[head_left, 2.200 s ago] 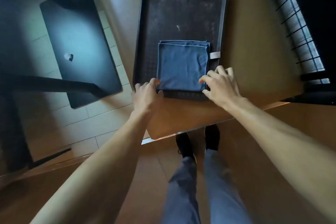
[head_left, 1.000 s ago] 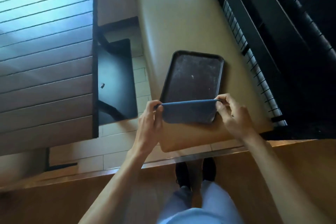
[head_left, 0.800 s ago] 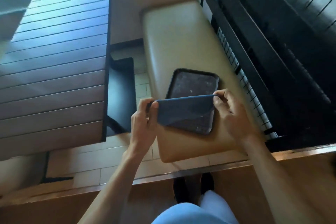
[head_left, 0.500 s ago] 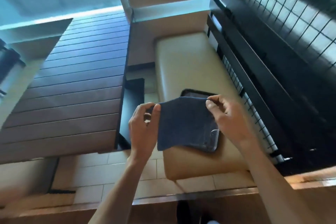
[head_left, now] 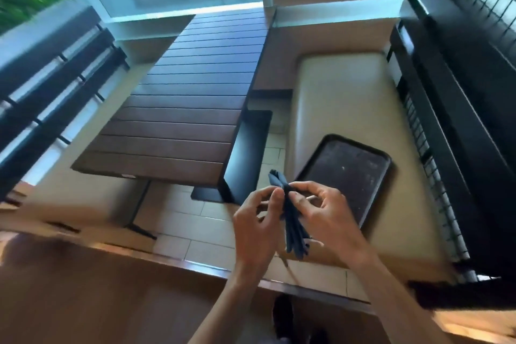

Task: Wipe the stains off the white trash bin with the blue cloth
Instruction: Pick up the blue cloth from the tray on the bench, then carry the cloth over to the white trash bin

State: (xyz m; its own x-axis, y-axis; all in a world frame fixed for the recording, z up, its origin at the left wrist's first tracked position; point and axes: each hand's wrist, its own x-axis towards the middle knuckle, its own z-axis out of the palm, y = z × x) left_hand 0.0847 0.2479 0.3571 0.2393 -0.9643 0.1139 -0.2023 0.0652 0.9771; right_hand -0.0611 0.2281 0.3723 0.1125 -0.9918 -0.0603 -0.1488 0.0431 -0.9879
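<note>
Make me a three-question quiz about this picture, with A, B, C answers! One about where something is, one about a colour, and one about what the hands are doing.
1. Where is the black tray?
A. on the beige bench seat
B. on the slatted wooden table
C. on the tiled floor

2. What colour is the cloth?
A. white
B. dark blue
C. red

3. How is the cloth held?
A. lying flat in the tray
B. draped over one arm
C. pinched between the left hand and right hand, hanging down

Answers:
1 A: the tray rests on the bench cushion, beside the table.
2 B: the folds look dark blue.
3 C: fingers of both hands pinch its top, the tray is bare.
</note>
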